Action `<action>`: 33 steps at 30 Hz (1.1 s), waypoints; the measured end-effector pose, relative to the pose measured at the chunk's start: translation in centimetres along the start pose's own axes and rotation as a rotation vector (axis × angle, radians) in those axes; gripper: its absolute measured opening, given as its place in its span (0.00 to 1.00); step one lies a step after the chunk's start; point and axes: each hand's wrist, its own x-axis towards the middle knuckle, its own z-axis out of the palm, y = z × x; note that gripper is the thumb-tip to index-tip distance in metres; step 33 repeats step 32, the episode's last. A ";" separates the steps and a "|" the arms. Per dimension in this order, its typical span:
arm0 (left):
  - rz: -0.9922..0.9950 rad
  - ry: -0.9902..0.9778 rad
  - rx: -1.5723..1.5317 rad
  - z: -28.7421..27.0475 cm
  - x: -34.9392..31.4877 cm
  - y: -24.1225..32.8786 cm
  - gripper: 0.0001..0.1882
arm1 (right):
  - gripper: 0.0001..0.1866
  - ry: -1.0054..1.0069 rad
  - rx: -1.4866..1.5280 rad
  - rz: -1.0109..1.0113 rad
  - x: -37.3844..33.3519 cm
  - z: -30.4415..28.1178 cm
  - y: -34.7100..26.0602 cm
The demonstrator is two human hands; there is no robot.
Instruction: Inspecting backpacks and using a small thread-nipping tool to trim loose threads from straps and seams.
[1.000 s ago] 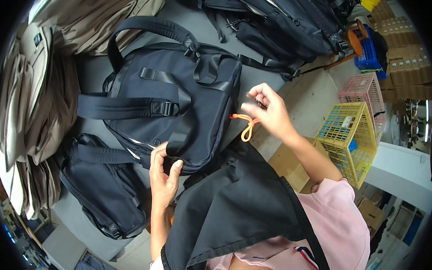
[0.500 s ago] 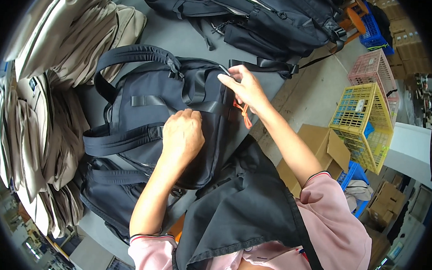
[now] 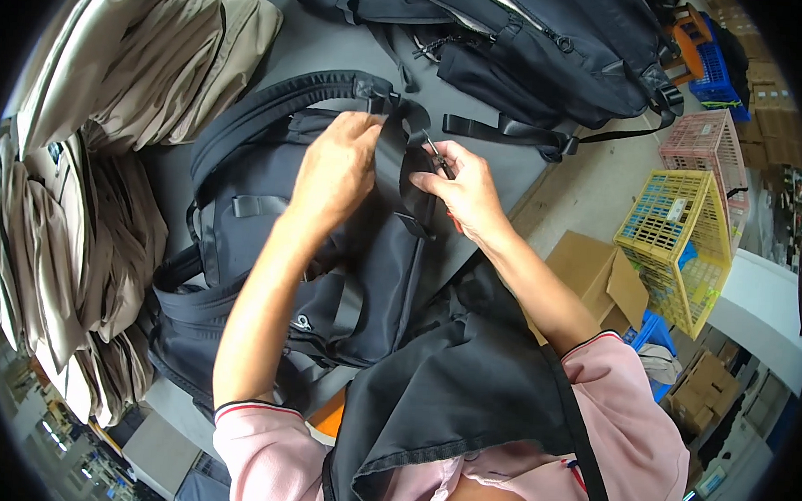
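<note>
A dark navy backpack (image 3: 263,231) lies in front of me with its padded shoulder straps (image 3: 246,114) uppermost. My left hand (image 3: 333,176) is closed at the backpack's top right, gripping a black webbing strap (image 3: 390,156) that is raised off the bag. Close to its right, my right hand (image 3: 466,191) is closed round small metal snips (image 3: 438,156), whose tip points at the webbing. A bit of orange cord shows under that hand. The fingertips of my left hand are partly hidden.
Stacked beige fabric bags (image 3: 89,210) line the left side. Another dark backpack (image 3: 535,59) lies at the far side of the grey table (image 3: 311,45). To the right stand an open cardboard box (image 3: 588,272), a yellow crate (image 3: 666,217) and a pink crate (image 3: 705,143).
My left hand has moved up and away over the backpack and lifted the webbing. My right hand has come slightly down and right, with the snips now at the strap. The backpack has shifted.
</note>
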 end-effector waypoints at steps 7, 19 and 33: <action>0.085 -0.162 -0.078 -3.8 0.0 -2.1 0.16 | 0.19 -0.060 0.122 0.022 -0.6 1.1 -2.6; -0.775 -0.180 -1.231 -0.9 -1.5 -0.8 0.07 | 0.14 -0.384 0.460 0.143 -2.7 2.1 -3.8; -0.748 0.105 -1.350 -1.5 -1.6 2.0 0.19 | 0.17 -0.065 -0.242 -0.419 3.2 2.7 -5.2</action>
